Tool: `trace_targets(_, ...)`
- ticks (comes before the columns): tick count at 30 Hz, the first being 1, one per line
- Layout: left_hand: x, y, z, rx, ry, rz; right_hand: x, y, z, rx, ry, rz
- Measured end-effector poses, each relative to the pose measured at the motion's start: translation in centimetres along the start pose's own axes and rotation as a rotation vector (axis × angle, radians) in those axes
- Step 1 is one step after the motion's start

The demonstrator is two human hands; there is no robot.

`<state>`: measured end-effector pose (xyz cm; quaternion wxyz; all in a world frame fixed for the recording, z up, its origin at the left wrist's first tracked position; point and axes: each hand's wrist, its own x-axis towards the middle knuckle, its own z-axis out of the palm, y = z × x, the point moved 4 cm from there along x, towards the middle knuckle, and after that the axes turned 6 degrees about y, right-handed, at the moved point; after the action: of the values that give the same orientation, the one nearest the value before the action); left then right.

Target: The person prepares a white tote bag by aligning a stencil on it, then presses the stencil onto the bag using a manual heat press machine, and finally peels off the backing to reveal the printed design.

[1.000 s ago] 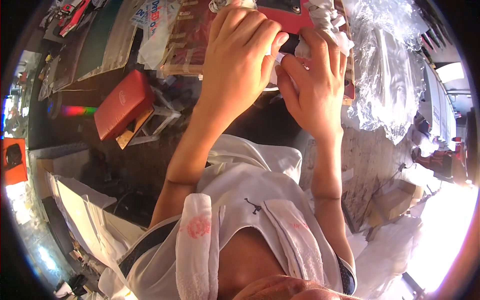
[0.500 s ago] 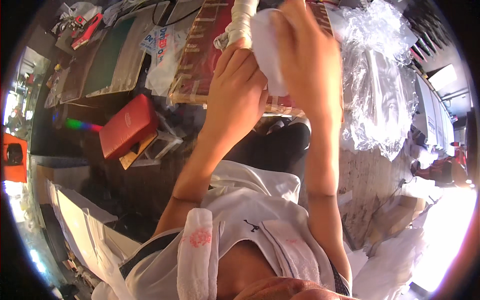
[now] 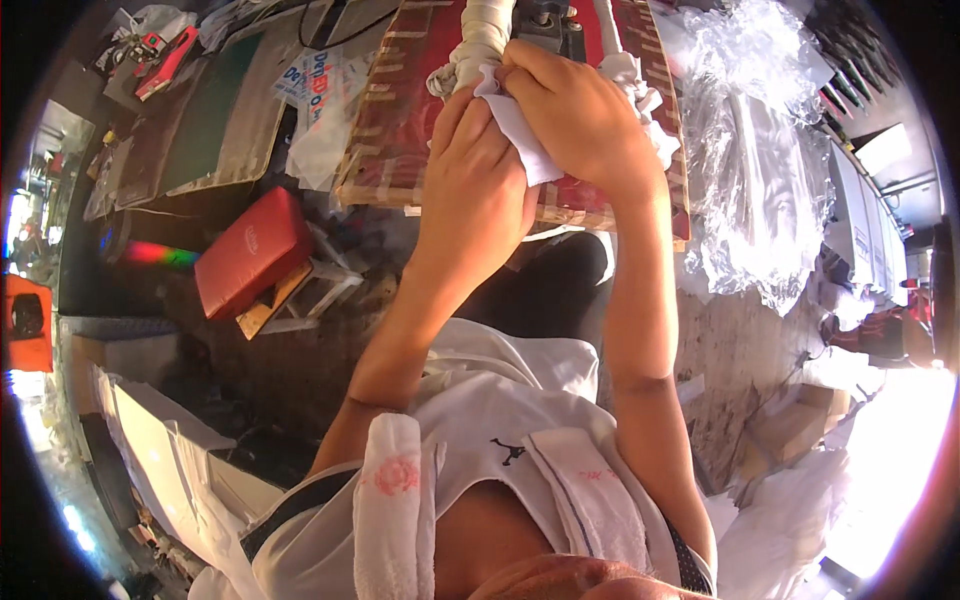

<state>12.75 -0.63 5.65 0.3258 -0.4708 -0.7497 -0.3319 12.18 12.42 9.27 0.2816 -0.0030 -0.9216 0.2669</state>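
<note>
A bar wrapped in off-white cloth [image 3: 487, 35] runs down from the far edge over the red top of a bench [image 3: 400, 120]. My left hand [image 3: 475, 180] is closed over the near end of this bar, its fingertips partly hidden. A thin white sheet [image 3: 525, 150], like paper or cloth, hangs between my two hands, its upper edge crumpled against the bar. My right hand [image 3: 590, 125] pinches that upper edge between thumb and fingers. Right of it, a second bar with knotted white cloth [image 3: 625, 75] lies along the bench.
A dark metal fitting [image 3: 550, 25] sits between the bars. Clear plastic wrap [image 3: 755, 150] hangs at the right. To the left are a red box [image 3: 255, 250] on a small stool, a printed bag [image 3: 320, 110] and a green-and-brown board [image 3: 215, 120].
My right hand has come down and left, bringing the white sheet against the bar; the sheet has folded and now shows less. My left hand has stayed nearly in place.
</note>
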Motion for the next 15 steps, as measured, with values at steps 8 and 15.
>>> trace_targets(8, 0.40, -0.08, -0.32, -0.001, 0.007, 0.008, 0.09, 0.11, 0.16, -0.020, 0.004, -0.035)
trace_targets(15, -0.02, -0.21, 0.12, -0.006, -0.015, -0.002, -0.21, 0.65, 0.85, -0.040, 0.056, -0.048)
